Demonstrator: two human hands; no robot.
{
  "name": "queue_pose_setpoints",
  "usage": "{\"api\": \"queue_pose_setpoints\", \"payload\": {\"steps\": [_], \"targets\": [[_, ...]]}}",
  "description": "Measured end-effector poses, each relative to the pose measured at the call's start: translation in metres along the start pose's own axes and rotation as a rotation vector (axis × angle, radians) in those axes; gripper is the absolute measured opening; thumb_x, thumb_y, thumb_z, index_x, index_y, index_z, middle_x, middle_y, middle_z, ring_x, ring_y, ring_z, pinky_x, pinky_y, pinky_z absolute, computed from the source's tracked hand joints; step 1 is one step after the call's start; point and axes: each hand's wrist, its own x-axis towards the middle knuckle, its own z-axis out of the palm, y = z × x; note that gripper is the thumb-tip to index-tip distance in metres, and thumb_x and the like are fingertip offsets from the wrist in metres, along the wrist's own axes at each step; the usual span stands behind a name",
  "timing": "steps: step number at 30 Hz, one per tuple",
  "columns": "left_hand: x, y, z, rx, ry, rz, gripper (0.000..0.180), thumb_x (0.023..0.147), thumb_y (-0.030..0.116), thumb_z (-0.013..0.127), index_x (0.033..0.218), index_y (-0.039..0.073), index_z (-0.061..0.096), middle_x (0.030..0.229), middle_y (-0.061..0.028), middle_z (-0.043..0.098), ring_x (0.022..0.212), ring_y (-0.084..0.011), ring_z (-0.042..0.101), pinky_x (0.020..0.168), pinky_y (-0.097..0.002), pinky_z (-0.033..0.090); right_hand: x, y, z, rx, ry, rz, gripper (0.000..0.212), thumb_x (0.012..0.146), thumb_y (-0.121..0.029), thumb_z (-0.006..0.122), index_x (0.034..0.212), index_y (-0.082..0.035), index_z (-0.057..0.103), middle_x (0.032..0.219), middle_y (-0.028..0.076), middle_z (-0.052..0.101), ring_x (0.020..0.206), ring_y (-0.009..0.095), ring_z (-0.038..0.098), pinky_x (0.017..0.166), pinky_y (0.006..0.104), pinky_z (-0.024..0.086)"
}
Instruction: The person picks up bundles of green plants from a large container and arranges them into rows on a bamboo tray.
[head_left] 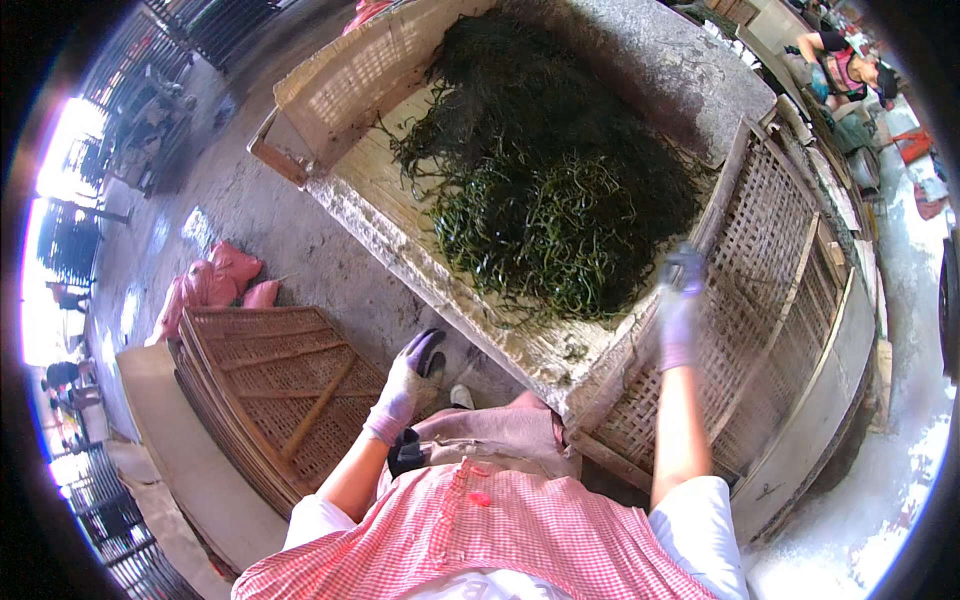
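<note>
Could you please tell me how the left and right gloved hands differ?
The left hand shows fairly sharply, while the right hand is blurred. The left hand is near the lap, outside the box; the right hand reaches farther forward, by the box's right edge and the woven panel. Both wear lilac gloves with dark fingers.

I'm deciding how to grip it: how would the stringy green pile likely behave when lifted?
The stringy green pile would probably flop, since its thin strands bend and curl every way. It may be slippery, as its near side looks glossy. A handful would likely drag others along, because the strands lie tangled.
</note>
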Motion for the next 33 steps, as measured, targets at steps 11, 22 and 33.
{"api": "queue_pose_setpoints", "payload": {"steps": [11, 22, 33], "targets": [[0.109, -0.039, -0.077, 0.099, 0.036, -0.102, 0.033, 0.077, 0.005, 0.056, 0.110, 0.000, 0.057, 0.110, -0.0223, 0.058, 0.100, -0.0397, 0.056, 0.089, -0.0416, 0.045, 0.148, 0.162, 0.156, -0.778, -0.203, 0.623, 0.044, 0.094, -0.031, 0.037, 0.128, -0.005, 0.044, 0.120, 0.022, 0.054, 0.108, 0.031, 0.055, 0.090, 0.0364, 0.044], [0.207, -0.070, -0.053, 0.024, -0.375, 0.022, 0.046, 0.081, 0.018, 0.059, 0.124, 0.007, 0.046, 0.116, -0.0211, 0.055, 0.096, -0.0407, 0.057, 0.080, -0.0434, 0.049, 0.078, 0.025, 0.142, 0.271, -0.114, 0.715, 0.034, 0.092, -0.029, 0.049, 0.110, -0.004, 0.059, 0.104, 0.005, 0.062, 0.080, 0.013, 0.058, 0.066, 0.0261, 0.049], [0.369, 0.105, -0.120, -0.407, -0.098, 0.704, 0.034, 0.081, 0.008, 0.059, 0.115, 0.004, 0.056, 0.097, -0.0181, 0.064, 0.085, -0.0273, 0.065, 0.077, -0.0317, 0.050, 0.097, -0.203, 0.111, 0.477, 0.028, 0.103, 0.033, 0.088, -0.032, 0.053, 0.109, -0.008, 0.060, 0.104, 0.006, 0.063, 0.093, 0.018, 0.061, 0.084, 0.0327, 0.050]]}}
